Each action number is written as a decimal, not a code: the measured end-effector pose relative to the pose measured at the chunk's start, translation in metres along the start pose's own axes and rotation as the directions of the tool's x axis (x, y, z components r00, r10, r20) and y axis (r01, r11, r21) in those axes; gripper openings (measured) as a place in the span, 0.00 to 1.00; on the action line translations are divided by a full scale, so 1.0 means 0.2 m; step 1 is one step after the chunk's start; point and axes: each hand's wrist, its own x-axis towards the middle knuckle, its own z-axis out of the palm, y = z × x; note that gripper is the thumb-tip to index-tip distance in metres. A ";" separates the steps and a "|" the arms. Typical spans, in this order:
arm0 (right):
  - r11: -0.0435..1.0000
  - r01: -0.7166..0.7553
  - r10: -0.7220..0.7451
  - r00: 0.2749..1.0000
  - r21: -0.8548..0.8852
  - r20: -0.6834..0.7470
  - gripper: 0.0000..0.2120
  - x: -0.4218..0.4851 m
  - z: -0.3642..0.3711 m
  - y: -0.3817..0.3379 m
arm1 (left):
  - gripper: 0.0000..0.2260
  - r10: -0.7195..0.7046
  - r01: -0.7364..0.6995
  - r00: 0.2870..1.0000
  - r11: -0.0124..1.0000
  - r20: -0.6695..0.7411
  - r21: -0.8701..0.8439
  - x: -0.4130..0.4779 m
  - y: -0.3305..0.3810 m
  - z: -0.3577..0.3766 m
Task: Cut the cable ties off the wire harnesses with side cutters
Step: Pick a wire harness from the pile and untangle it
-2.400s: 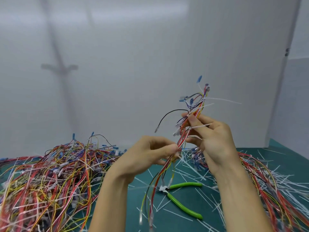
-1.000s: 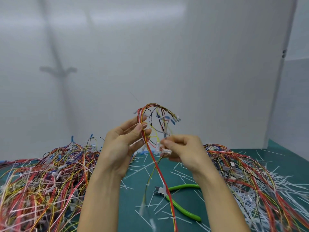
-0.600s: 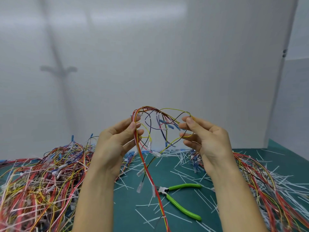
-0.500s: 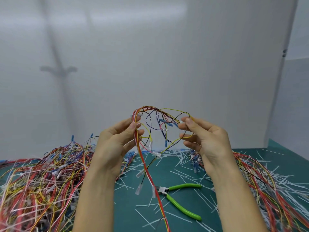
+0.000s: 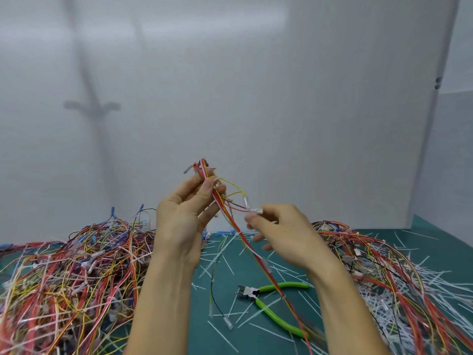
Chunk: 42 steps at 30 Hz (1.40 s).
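Note:
My left hand (image 5: 183, 221) is raised at centre frame and pinches the top of a wire harness (image 5: 230, 221) of red, orange and yellow wires. The harness hangs down and to the right, across the mat. My right hand (image 5: 284, 234) is just right of it, fingertips closed on a small white connector (image 5: 256, 210) at the end of a loose wire. The side cutters (image 5: 271, 306), with green handles, lie on the mat below my hands, untouched, jaws pointing left.
A big tangle of coloured harnesses (image 5: 69, 278) fills the left of the green mat (image 5: 435, 249). Another pile of harnesses (image 5: 399, 278) lies at the right. Cut white cable ties (image 5: 225, 262) are scattered over the mat. A white wall stands close behind.
The arch of wires between my hands has collapsed. My left hand has risen with the bundle's top, and my right hand has dropped lower and closed on a white connector.

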 end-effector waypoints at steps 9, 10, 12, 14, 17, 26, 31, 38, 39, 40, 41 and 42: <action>0.919 0.028 -0.124 0.968 0.393 0.220 0.07 -0.04 0.01 -0.04 | 0.21 0.010 -0.012 0.999 0.998 -0.030 -0.061 0.01 -0.05 0.03; 0.892 0.025 -0.122 0.974 0.451 0.188 0.07 -0.03 0.02 -0.04 | 0.25 -0.002 0.002 1.000 0.999 -0.002 -0.034 0.00 -0.05 0.03; 0.856 0.046 -0.127 0.984 0.515 0.124 0.09 -0.03 0.03 -0.04 | 0.31 -0.014 0.013 0.998 1.000 0.057 0.018 -0.01 -0.05 0.03; 0.870 0.061 -0.141 0.982 0.489 0.128 0.10 -0.02 0.03 -0.05 | 0.34 0.012 -0.013 0.998 1.000 0.058 0.019 -0.01 -0.04 0.04; 0.927 0.013 -0.127 0.952 0.375 0.279 0.23 -0.04 0.00 -0.04 | 0.30 0.061 -0.061 0.998 0.998 -0.019 -0.025 -0.01 -0.05 0.05; 0.933 -0.088 0.007 0.974 0.349 0.225 0.03 -0.01 -0.02 0.03 | 0.10 -0.002 -0.049 0.986 0.952 -0.169 -0.302 0.03 -0.01 -0.03; 0.743 -0.124 -0.026 0.977 0.657 0.214 0.06 -0.01 -0.01 0.03 | 0.05 -0.225 0.146 0.968 0.868 -0.114 -0.475 0.04 0.02 -0.11; 0.893 -0.120 0.036 0.980 0.435 0.197 0.06 0.00 -0.01 0.05 | 0.10 -0.204 0.145 0.967 0.932 -0.151 -0.332 0.05 0.02 -0.14; 0.930 -0.113 0.049 0.981 0.350 0.186 0.08 0.01 -0.02 0.05 | 0.09 -0.188 0.144 0.970 0.954 -0.151 -0.263 0.05 0.03 -0.15; 0.950 -0.105 0.057 0.984 0.295 0.168 0.12 0.01 -0.03 0.04 | 0.09 -0.164 0.141 0.976 0.977 -0.141 -0.161 0.05 0.03 -0.16; 0.956 -0.095 0.057 0.988 0.278 0.140 0.17 0.01 -0.03 0.03 | 0.09 -0.139 0.134 0.984 0.990 -0.114 -0.049 0.05 0.03 -0.16; 0.950 -0.082 0.055 0.994 0.300 0.098 0.20 0.01 -0.04 0.01 | 0.10 -0.118 0.123 0.990 0.991 -0.075 0.057 0.04 0.03 -0.16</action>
